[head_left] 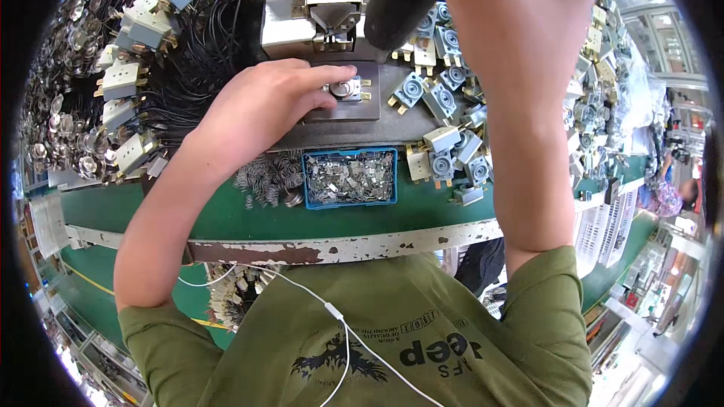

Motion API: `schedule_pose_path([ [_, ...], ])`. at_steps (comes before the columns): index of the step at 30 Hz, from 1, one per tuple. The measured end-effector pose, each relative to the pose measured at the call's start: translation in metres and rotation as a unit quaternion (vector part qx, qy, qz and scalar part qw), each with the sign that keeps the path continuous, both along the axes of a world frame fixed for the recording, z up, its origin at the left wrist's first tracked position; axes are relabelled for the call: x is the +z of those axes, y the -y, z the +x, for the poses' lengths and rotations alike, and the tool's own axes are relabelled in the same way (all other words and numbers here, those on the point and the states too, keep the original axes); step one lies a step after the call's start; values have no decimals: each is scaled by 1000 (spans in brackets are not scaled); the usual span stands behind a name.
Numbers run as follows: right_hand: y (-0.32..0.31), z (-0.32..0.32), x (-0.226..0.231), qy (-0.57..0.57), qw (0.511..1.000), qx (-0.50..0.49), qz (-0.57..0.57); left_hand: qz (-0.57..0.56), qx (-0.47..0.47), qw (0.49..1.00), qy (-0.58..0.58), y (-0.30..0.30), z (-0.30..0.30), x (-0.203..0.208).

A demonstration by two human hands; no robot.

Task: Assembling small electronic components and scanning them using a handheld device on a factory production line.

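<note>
Two hands work at centre frame: our left hand [264, 102] pins a small metal part [345, 90] on the press plate [354, 109] with closed fingertips; our right hand [483, 0] grips the black lever [400, 0]. Part looks light, rigid, best held by its edges.

One package-like container: a shallow rectangular blue plastic tray [349, 201] of small metal clips, centred on the green desk [226, 215]. No labels, signs, screens.
</note>
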State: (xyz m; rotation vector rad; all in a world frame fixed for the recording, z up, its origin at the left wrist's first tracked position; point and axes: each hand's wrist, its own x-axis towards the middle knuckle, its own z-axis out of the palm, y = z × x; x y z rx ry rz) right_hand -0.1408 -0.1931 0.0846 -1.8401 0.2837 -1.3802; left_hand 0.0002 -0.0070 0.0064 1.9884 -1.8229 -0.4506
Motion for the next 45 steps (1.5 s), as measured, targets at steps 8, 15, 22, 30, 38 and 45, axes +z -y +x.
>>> schedule_pose_path([
  [8,-17,-24,9,30,999,26,12,-43,12,999,31,-7,-7,-11],
  [15,-25,-1,18,59,996,60,13,-57,16,997,45,-7,-6,-10],
  [22,-50,42,19,93,991,101,10,-34,16,998,57,-8,-8,-8],
  [30,-61,49,21,59,994,36,81,-55,16,996,62,-9,-8,-12],
  [38,-70,53,20,79,994,49,64,-35,11,998,59,-9,-10,-5],
  [45,-82,61,14,130,991,-1,15,-26,13,997,72,-9,-11,-7],
])
